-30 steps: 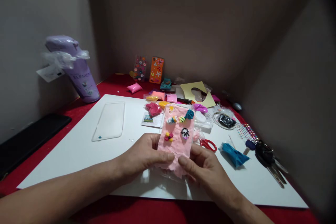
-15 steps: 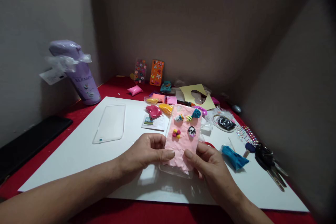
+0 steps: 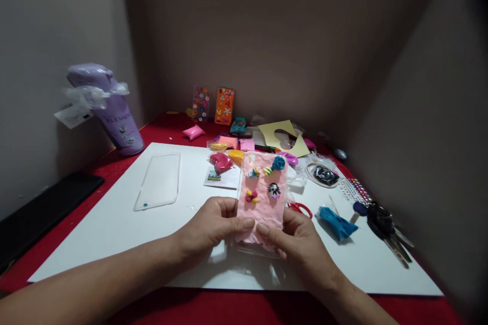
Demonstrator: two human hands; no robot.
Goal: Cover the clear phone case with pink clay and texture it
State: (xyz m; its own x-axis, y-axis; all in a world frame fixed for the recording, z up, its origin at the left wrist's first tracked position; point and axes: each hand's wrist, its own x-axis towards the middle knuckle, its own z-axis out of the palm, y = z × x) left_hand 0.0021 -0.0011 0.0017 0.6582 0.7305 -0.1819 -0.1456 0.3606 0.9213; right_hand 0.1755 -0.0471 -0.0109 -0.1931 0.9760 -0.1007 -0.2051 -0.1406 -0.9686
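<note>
Both my hands hold a phone case covered in pink clay [image 3: 263,203], raised a little above a white board [image 3: 114,223]. Small coloured clay decorations sit on its upper half. My left hand [image 3: 209,226] grips its lower left edge, thumb on top. My right hand [image 3: 299,238] grips the lower right edge, thumb pressed on the pink clay. A clear empty phone case [image 3: 158,181] lies flat on the board to the left.
A purple wrapped bottle [image 3: 110,111] stands at the back left. Clay packets [image 3: 221,161], a small card [image 3: 223,177], red scissors [image 3: 301,208], a blue clay bag [image 3: 337,223], keys [image 3: 385,226], a yellow cut-out sheet [image 3: 284,137] and two decorated cases [image 3: 213,105] crowd the back and right.
The pink case swung slightly right, then back to the left, and my thumbs moved closer together on its lower edge. The view shifted a little.
</note>
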